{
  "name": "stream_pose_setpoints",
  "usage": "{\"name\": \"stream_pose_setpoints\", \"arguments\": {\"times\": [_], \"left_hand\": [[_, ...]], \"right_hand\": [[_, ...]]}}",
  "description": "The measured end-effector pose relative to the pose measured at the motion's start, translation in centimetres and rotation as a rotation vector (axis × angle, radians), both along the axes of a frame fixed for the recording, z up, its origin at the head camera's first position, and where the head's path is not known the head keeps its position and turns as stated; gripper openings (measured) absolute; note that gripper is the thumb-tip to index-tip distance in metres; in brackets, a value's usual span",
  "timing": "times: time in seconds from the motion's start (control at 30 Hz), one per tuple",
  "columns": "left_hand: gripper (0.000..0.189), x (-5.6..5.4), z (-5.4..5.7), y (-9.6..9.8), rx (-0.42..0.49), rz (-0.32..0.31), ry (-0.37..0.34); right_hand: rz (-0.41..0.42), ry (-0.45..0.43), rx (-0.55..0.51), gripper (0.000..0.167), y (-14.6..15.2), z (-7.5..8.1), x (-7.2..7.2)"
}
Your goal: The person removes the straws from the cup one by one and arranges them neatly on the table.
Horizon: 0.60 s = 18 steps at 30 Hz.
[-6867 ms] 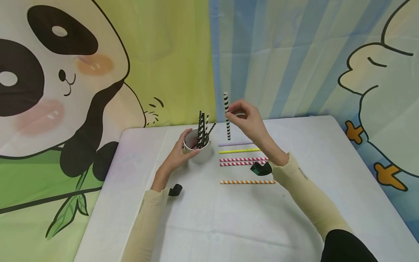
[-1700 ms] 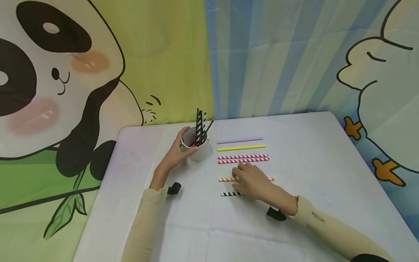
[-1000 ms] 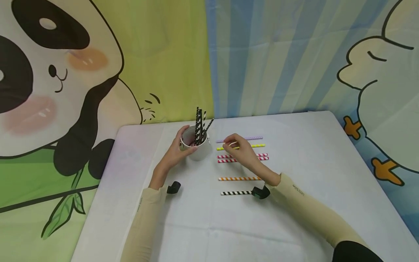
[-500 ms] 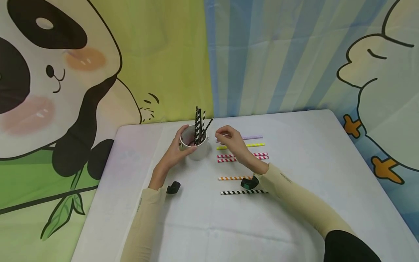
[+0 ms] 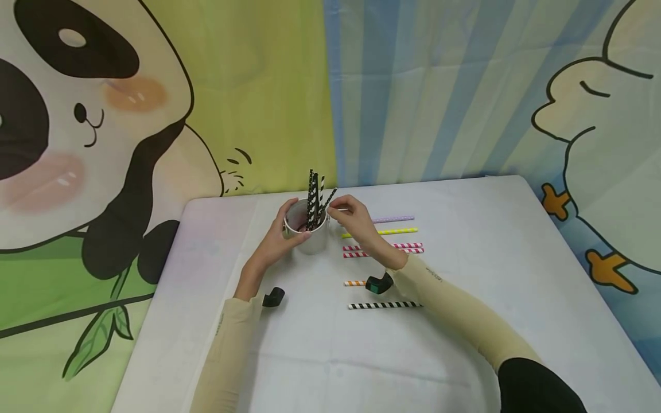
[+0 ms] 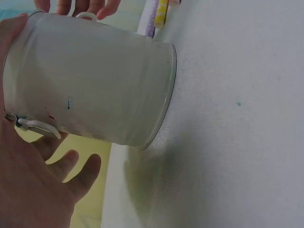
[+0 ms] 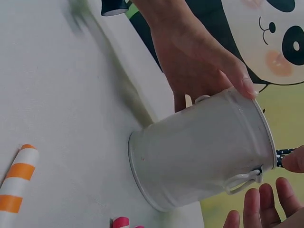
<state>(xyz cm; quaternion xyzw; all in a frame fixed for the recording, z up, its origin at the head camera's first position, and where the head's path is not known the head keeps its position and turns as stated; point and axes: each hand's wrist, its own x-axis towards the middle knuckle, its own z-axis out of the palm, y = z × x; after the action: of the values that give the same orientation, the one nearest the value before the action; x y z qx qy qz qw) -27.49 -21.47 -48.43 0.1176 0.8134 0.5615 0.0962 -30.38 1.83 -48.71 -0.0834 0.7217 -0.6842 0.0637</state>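
In the head view my left hand (image 5: 271,244) grips a small white pail (image 5: 312,244), thumb and fingers at opposite sides of its rim. Several black-and-white paper straws (image 5: 312,201) stand in it, one dotted straw (image 5: 331,196) leaning right over the rim. At that side is my right hand (image 5: 356,221), its thumb and forefinger tips close together by the leaning straw. The right wrist view has the thumb (image 7: 294,160) overlapping a dotted straw (image 7: 283,156) at the pail's mouth, other fingers spread; I cannot tell whether it is pinched.
Right of the pail, straws lie in rows on the white table (image 5: 289,355): purple (image 5: 395,219), yellow (image 5: 403,231), two pink-striped straws (image 5: 410,248), orange-striped (image 5: 353,283) and black-striped (image 5: 384,306). My right forearm (image 5: 454,304) passes over some of them. A printed curtain (image 5: 289,115) hangs behind.
The black-striped straw my right hand held upright earlier now lies in front of the orange one. That hand has moved back and left to the pail. My left hand keeps its grip.
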Motion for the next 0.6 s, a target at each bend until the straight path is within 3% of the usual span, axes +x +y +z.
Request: {"name": "stream_pose_setpoints", "arguments": {"times": [0.6], "left_hand": [[0.09,0.2,0.3,0.1,-0.009,-0.005,-0.003]], "right_hand": [[-0.021,0.019,-0.033,0.024,-1.1,0.0,-0.3]]}}
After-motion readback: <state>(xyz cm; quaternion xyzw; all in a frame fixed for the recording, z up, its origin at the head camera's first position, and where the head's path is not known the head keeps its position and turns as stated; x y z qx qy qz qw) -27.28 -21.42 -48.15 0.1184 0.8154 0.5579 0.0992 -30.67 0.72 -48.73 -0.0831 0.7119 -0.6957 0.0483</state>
